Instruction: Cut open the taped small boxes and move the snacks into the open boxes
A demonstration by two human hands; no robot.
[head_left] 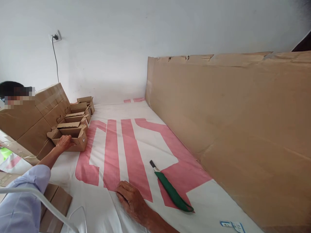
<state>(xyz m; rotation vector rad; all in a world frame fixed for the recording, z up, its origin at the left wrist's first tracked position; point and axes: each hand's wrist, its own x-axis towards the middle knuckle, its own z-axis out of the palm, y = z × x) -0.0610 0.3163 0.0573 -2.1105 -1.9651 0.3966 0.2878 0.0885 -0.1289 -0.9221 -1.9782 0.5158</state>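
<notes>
Head view is showing two bare hands working over a bench [143,142] covered with white cloth bearing pink printed shapes. The left hand [64,142], coming from a pale sleeve [29,194], is reaching over the near edge of the nearest open carton [80,144]; its fingers are bending across that edge and touching it, though whether they are pinching it I cannot tell. This carton is sitting on the left part of the bench, heading a row of open cartons [85,101] beside a large box [46,113]. The right hand [130,197] is resting on the cloth, its fingers curling and lying close together, their underside hidden. Right of it, a green-handled tool [171,191] is lying slantwise. A tall cardboard panel [230,129] is standing along the right side. Behind the large box, another person [12,92] is partly showing. Nearer, a brown box [58,200] is lying behind a white bar [40,195].
</notes>
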